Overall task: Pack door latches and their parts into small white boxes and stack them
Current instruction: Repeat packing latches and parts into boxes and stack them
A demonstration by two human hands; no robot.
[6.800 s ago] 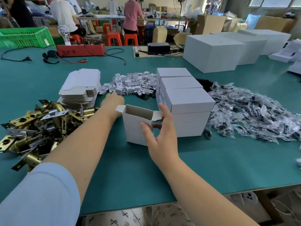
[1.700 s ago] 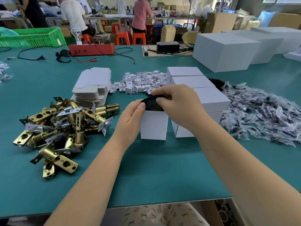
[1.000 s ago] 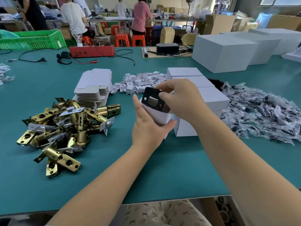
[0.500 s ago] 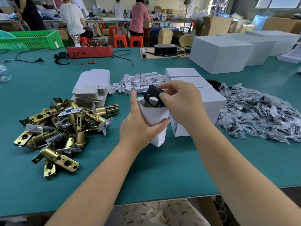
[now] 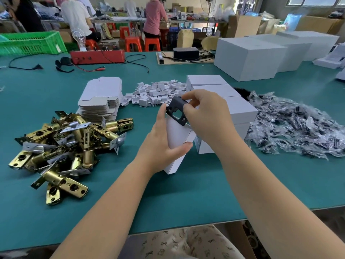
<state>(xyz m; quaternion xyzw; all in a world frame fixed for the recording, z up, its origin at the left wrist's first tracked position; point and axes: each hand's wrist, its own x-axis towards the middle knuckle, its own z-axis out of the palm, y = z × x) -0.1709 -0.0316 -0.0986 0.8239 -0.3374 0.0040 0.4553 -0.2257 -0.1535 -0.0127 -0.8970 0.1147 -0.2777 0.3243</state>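
Observation:
My left hand (image 5: 160, 144) grips a small white box (image 5: 176, 146), tilted with its lower corner on the green table. My right hand (image 5: 207, 116) pinches a black strike plate (image 5: 176, 111) at the box's open top, partly inside it. Brass door latches (image 5: 69, 143) lie heaped to the left. Closed white boxes (image 5: 240, 111) stand stacked just behind my right hand. Flat box blanks (image 5: 101, 100) are piled behind the latches.
Small white card inserts (image 5: 155, 93) are heaped at the centre back. Bagged black parts (image 5: 298, 126) spread across the right. Large white cartons (image 5: 248, 58), a red device (image 5: 97, 56) with cables and a green crate (image 5: 29, 43) stand at the back. People work beyond.
My left hand lifted and tilted the box off the table. My right hand brought the black plate down to its opening and turned it edgewise into the top.

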